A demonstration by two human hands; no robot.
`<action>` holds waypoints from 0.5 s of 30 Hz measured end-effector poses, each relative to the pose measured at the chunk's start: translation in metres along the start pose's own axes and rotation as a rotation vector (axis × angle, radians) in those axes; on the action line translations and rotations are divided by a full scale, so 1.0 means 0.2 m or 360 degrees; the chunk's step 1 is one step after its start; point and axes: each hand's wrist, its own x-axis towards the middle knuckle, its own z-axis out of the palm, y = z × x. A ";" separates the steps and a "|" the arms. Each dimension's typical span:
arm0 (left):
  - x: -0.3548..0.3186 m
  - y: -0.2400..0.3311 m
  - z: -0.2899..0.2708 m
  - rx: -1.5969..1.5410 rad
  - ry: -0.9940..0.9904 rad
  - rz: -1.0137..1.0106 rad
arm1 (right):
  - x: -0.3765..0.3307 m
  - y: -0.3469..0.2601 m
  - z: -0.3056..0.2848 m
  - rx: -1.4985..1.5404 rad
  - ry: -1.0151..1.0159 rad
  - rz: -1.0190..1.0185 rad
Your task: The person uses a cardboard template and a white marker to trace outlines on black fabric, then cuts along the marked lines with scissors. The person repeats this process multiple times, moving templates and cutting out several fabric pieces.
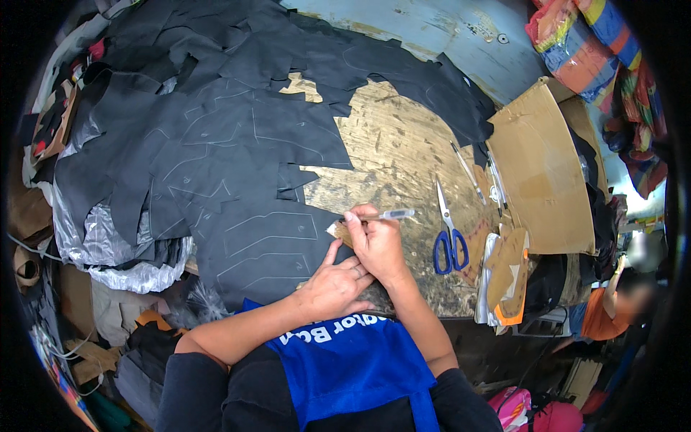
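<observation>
My right hand (376, 243) is closed around a slim pen (396, 214), its clear barrel pointing right. Beneath the fingers lies a small brown cardboard template (341, 232) with a whitish tip, at the edge of the black fabric (270, 237). My left hand (337, 286) rests flat, its index finger stretched to the template and its other fingertips meeting the right hand. Thin pale outlines of cut pieces are drawn over the fabric. To the right of my hands, scissors (449, 241) with dark blue handles lie slightly apart at the blades.
Pens (468, 171) lie on the worn wooden table (389, 137) at the right. Stacked cardboard patterns (505, 282) sit on its near right edge, below a big cardboard sheet (543, 169). Plastic wrap (108, 237) hangs at left. Another person in orange (603, 315) is at far right.
</observation>
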 end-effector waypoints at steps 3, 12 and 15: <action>0.01 0.00 0.00 0.0043 -0.0037 -0.0031 | -0.07 0.00 -0.06 -0.0063 0.0002 -0.0041; 0.02 0.01 0.01 0.0106 0.0108 0.0022 | -0.38 0.02 -0.30 0.0066 0.0352 0.0598; 0.02 0.01 0.01 0.0078 0.0107 0.0008 | -0.43 0.03 -0.28 0.0213 0.0447 0.0622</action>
